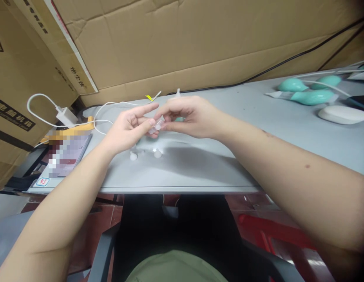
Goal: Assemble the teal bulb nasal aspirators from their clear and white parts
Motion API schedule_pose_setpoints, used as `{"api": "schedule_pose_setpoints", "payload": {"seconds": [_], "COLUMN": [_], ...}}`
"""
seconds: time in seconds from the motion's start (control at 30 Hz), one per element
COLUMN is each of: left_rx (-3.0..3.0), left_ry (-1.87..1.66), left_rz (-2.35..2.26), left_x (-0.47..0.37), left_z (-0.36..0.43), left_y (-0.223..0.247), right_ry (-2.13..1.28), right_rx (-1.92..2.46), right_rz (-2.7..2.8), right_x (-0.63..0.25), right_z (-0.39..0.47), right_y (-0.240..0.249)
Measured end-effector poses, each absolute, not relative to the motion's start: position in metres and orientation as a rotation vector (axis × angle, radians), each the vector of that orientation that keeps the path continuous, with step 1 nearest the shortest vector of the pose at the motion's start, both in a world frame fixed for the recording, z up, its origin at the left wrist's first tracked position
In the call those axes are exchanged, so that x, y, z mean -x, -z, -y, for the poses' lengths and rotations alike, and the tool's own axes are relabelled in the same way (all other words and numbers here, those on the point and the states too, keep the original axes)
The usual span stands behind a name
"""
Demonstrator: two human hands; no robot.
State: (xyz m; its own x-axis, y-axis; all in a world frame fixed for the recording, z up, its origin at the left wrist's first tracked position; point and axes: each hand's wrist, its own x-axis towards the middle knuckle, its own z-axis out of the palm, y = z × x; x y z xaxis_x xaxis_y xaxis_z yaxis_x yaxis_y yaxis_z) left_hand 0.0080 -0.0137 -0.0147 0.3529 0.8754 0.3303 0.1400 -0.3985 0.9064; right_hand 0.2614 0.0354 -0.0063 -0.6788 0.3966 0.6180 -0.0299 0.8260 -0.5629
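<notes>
Over the grey table, my left hand [130, 127] and my right hand [189, 116] meet at a small clear-and-white plastic piece [157, 126]. My left thumb presses it against the fingers, while the left index finger points outward. The right thumb and index fingertips pinch the same piece from the other side. Its exact kind is too small to make out. Below the hands lie a small white cap-like piece [133, 156] and a similar round one [157, 153]. Behind my right hand, a translucent pointed tip [178, 93] sticks up, its lower part hidden.
Several teal bulbs [312, 96], one with a pale nozzle, lie at the right beside a white rounded case [343, 114]. At left are a white charger [67, 116] with its cable and a booklet [71, 152]. Cardboard [170, 43] walls the back; a black cable [267, 72] crosses it.
</notes>
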Motion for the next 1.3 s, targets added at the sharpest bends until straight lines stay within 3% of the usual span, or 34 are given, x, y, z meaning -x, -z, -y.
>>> {"api": "schedule_pose_setpoints", "payload": {"seconds": [0.17, 0.37, 1.3], "left_rx": [-1.908, -1.925, -1.953], "left_ry": [-1.100, -1.151, -1.212], "left_rz": [-0.906, -0.935, -0.961], "left_x": [-0.009, -0.009, -0.010], "left_z": [0.021, 0.023, 0.018], "left_y": [0.008, 0.008, 0.008], "right_ry": [-0.288, -0.059, 0.037], "right_rx": [0.163, 0.183, 0.241], "right_rz": [2.242, 2.242, 2.241], "right_x": [-0.264, -0.262, -0.257], "right_z": [-0.040, -0.034, -0.028], "right_y": [0.013, 0.014, 0.017]}}
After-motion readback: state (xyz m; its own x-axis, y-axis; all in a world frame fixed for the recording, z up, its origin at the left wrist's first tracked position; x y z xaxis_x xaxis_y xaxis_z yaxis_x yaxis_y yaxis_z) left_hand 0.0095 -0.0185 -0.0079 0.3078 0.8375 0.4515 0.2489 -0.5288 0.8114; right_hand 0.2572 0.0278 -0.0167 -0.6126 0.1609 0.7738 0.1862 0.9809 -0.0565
